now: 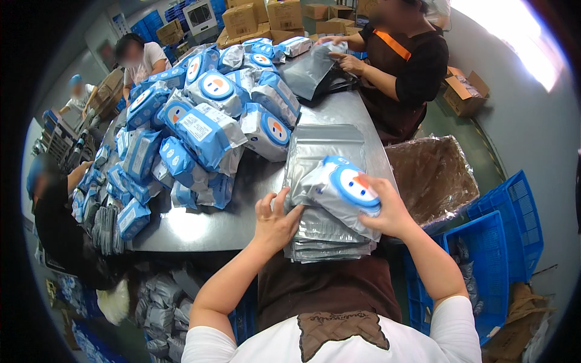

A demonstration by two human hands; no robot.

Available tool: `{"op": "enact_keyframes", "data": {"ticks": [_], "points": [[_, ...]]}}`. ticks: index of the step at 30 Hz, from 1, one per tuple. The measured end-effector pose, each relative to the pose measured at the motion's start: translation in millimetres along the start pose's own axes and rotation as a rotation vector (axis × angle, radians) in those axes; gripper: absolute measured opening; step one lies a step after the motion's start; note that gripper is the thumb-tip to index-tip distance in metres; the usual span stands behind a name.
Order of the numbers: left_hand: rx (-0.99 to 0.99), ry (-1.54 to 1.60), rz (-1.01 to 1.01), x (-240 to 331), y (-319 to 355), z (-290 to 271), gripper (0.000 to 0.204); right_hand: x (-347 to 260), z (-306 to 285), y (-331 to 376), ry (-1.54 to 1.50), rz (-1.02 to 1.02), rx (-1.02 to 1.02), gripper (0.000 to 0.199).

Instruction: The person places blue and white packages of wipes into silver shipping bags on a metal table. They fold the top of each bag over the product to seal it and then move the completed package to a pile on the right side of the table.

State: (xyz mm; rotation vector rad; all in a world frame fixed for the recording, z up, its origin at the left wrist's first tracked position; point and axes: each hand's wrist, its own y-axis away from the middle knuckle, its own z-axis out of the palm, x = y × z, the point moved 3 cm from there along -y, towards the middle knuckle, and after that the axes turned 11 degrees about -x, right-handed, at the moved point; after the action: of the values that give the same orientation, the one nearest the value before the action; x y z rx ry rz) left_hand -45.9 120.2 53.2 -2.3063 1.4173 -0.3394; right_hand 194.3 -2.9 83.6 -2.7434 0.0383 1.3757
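My right hand [390, 209] grips a white and blue pack of wipes [351, 184] with a round blue-ringed label, tilted over a stack of flat grey mailing bags [330, 227]. The pack's far left end lies at the mouth of the top bag; how far inside it reaches I cannot tell. At the left edge of that bag, the thumb and forefinger of my left hand [275, 222] hold the plastic, the other fingers slightly raised. A large heap of similar wipes packs [209, 130] covers the table to the left and beyond.
The metal table [242, 227] ends just before me. Across it at the right, a person [402, 66] handles a grey bag [311, 69]. A plastic-lined bin [433, 175] and blue crates [484, 254] stand at the right. Other people work along the left side.
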Motion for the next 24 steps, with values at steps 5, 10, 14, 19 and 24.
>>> {"op": "enact_keyframes", "data": {"ticks": [5,10,14,19,24], "points": [[-0.310,0.132,-0.093,2,-10,-6,0.040,-7,4,27,-1.369,0.204,-0.103,0.085],[-0.421,0.751,-0.050,5,-44,-23,0.085,-28,26,56,-0.907,0.118,-0.063,0.074],[-0.467,0.851,-0.024,21,-41,-9,0.090,-41,33,64,0.009,0.109,0.250,0.071],[-0.466,0.604,-0.006,46,-41,0,0.084,-64,60,40,0.526,0.156,0.461,0.067],[-0.405,0.667,-0.082,28,-34,5,0.081,-54,68,12,0.439,0.179,0.429,0.082]]}}
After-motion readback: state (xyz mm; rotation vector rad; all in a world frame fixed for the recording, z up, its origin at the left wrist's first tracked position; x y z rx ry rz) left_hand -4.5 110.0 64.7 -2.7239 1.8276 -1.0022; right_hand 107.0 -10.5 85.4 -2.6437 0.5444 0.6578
